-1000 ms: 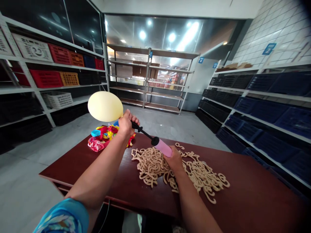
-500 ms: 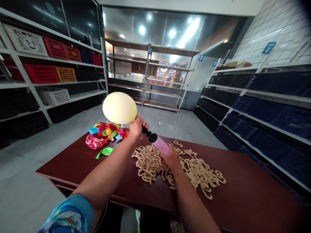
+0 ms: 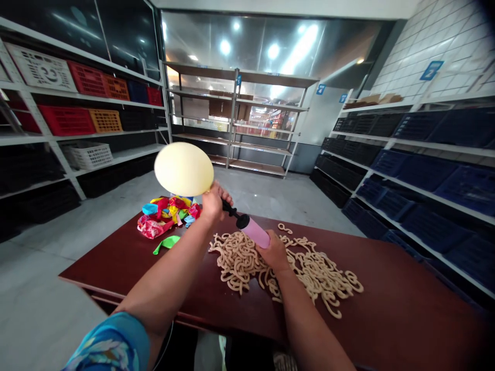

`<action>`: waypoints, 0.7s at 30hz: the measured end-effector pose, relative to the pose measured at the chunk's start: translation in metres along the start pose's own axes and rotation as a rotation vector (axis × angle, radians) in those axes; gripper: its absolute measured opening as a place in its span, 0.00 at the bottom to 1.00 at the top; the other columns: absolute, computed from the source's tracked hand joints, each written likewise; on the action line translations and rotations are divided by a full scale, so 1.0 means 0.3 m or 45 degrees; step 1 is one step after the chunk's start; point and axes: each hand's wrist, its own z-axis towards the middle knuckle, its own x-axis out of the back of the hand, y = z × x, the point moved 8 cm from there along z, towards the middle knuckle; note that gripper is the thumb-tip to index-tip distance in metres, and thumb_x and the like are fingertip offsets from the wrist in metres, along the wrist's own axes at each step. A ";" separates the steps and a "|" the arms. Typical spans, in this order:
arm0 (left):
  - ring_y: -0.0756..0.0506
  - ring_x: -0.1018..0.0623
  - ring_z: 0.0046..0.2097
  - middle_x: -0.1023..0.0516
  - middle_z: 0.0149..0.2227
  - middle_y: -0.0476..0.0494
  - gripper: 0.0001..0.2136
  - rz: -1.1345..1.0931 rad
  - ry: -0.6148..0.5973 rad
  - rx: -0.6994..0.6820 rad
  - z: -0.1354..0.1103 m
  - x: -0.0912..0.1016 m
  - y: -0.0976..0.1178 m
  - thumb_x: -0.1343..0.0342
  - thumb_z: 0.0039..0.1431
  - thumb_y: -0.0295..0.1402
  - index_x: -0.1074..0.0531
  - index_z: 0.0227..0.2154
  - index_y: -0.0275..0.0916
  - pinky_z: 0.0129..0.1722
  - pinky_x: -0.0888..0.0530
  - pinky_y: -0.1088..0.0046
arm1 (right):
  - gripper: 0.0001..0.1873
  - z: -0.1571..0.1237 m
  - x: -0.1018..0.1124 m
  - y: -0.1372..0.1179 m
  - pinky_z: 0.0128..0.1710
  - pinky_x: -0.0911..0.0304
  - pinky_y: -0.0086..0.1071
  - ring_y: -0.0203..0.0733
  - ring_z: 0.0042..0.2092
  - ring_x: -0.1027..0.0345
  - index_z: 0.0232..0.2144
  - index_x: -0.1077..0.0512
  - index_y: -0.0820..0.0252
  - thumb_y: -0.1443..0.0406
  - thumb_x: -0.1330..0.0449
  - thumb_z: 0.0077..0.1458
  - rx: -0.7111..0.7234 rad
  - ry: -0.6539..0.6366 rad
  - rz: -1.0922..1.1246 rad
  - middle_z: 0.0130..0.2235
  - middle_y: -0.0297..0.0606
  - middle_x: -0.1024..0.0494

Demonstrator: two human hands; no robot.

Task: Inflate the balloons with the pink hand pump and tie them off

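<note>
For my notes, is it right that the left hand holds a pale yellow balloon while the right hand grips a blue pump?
The pump is pink, not blue, as the head view shows. The left hand holds the pale yellow balloon while the right hand grips it.

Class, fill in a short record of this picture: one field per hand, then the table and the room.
Left: left hand holds the yellow balloon by its neck at the pump's tip
Right: right hand grips the pink pump
Table: brown table bears a beige curly pile, flat coloured balloons, one green balloon
Room: shelves with crates
</note>
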 end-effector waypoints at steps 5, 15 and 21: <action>0.54 0.41 0.13 0.48 0.12 0.55 0.19 -0.016 0.035 0.109 -0.024 0.018 -0.143 0.51 0.53 0.41 0.53 0.16 0.40 0.14 0.41 0.78 | 0.17 -0.002 0.002 -0.015 0.34 0.40 0.32 0.42 0.34 0.33 0.36 0.35 0.61 0.61 0.42 0.42 0.029 -0.013 -0.011 0.32 0.38 0.28; 0.53 0.40 0.15 0.49 0.13 0.55 0.20 -0.077 -0.027 -0.083 0.006 0.011 0.176 0.47 0.50 0.39 0.54 0.16 0.41 0.15 0.39 0.75 | 0.18 0.020 0.045 0.036 0.36 0.40 0.33 0.43 0.36 0.34 0.38 0.35 0.58 0.63 0.44 0.40 -0.019 0.057 -0.030 0.34 0.38 0.28; 0.53 0.41 0.15 0.49 0.13 0.55 0.19 -0.067 0.016 -0.089 0.021 0.050 0.133 0.49 0.52 0.39 0.54 0.16 0.41 0.15 0.40 0.76 | 0.14 0.013 0.022 0.040 0.34 0.41 0.33 0.43 0.34 0.35 0.35 0.35 0.59 0.64 0.44 0.42 -0.029 0.000 -0.062 0.32 0.38 0.29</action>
